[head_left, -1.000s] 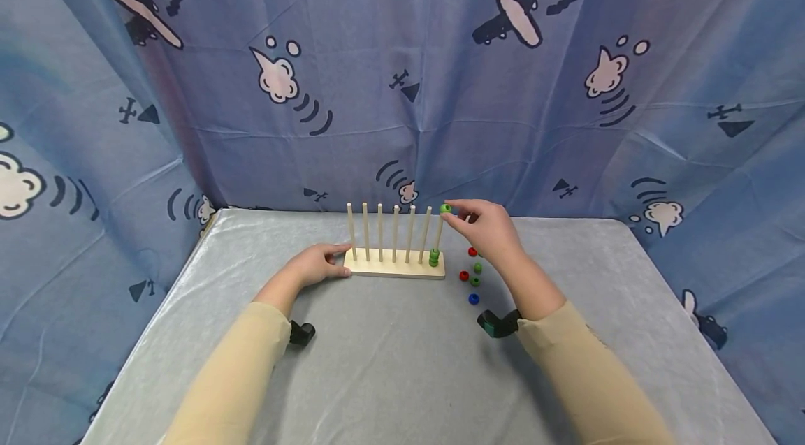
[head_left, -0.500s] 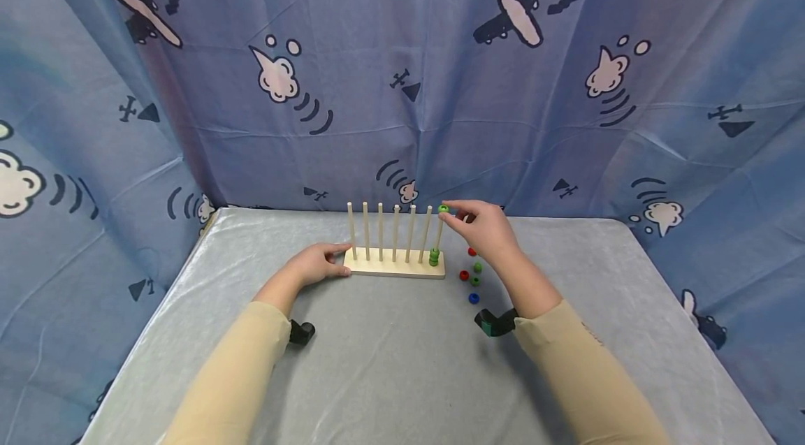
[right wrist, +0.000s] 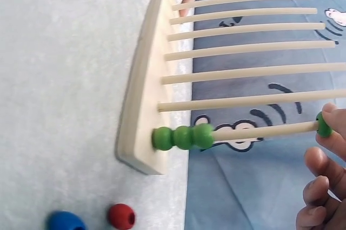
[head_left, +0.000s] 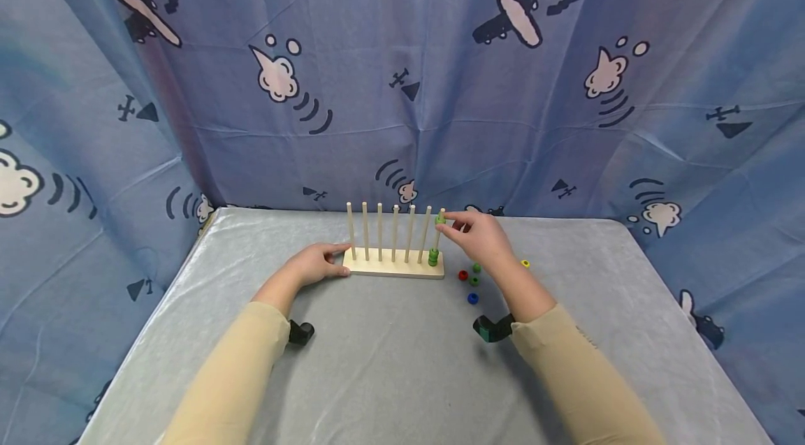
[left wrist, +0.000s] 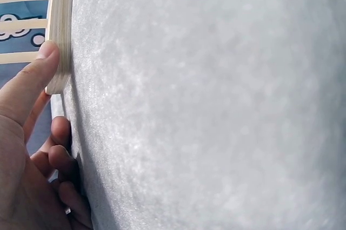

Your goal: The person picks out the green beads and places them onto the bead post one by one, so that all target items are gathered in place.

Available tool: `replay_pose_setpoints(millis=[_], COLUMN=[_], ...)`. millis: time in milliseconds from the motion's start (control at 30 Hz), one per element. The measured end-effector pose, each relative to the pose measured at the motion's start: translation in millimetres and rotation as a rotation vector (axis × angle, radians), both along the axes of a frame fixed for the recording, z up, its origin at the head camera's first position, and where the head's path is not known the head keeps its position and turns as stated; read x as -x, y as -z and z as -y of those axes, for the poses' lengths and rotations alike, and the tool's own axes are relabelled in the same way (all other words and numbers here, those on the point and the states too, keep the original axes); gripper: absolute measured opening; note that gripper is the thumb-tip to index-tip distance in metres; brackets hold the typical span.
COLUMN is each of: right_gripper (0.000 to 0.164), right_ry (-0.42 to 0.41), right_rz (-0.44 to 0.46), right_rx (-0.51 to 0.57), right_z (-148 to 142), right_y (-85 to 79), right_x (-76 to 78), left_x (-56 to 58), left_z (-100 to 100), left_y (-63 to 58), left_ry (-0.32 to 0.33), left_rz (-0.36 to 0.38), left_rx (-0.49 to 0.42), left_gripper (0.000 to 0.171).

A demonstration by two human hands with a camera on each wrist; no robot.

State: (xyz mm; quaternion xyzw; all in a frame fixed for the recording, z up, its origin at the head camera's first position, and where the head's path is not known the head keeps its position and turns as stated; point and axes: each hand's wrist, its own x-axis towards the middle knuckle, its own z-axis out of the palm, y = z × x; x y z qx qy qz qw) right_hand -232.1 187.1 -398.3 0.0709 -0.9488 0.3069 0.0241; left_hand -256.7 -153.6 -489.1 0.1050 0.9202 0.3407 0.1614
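Note:
A pale wooden peg stand (head_left: 393, 269) with a row of upright dowels stands on the table. My left hand (head_left: 311, 264) holds its left end, the thumb (left wrist: 40, 70) on the front edge of the base. My right hand (head_left: 479, 237) pinches a green bead (right wrist: 324, 125) between thumb and finger, at the upper part of the rightmost dowel (right wrist: 265, 132). The dowel's tip shows above the bead in the head view. Three green beads (right wrist: 184, 137) sit stacked at the foot of this same dowel. The other dowels carry no beads.
Loose beads lie right of the stand: a red one (head_left: 463, 275), two green ones, one of them nearer (head_left: 474, 281), a blue one (head_left: 473, 298) and a yellow one (head_left: 525, 264). A blue patterned curtain (head_left: 402, 82) hangs behind the table's far edge.
My right hand has moved slightly left and down, bringing the green bead from the dowel's tip onto its upper part. A yellow bead has come into sight. The left hand stays put.

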Motion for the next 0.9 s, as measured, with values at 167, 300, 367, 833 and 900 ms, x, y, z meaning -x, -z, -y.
replay_pose_setpoints(millis=[167, 300, 367, 833, 900], right_gripper=[0.044, 0.043, 0.043, 0.045, 0.045], right_ry=[-0.027, -0.051, -0.059, -0.092, -0.094], right_rz=[0.024, 0.042, 0.056, 0.138, 0.142], right_rx=[-0.016, -0.018, -0.018, -0.018, -0.017], right_z=[-0.8, -2.1, -2.9, -7.3, -6.9], right_y=[10.5, 20.1, 24.7, 52.8, 55.2], right_x=[1.4, 2.6, 3.0, 9.4, 9.5], left_x=[-0.5, -0.5, -0.1, 1.4, 1.1], left_z=[-0.4, 0.1, 0.4, 1.2, 1.2], left_y=[-0.8, -0.3, 0.7, 2.9, 2.3], left_ry=[-0.002, -0.008, -0.007, 0.006, 0.007], left_rz=[0.002, 0.004, 0.006, -0.007, -0.005], left_rx=[-0.002, -0.001, 0.001, 0.007, 0.006], left_gripper=[0.068, 0.068, 0.068, 0.069, 0.069])
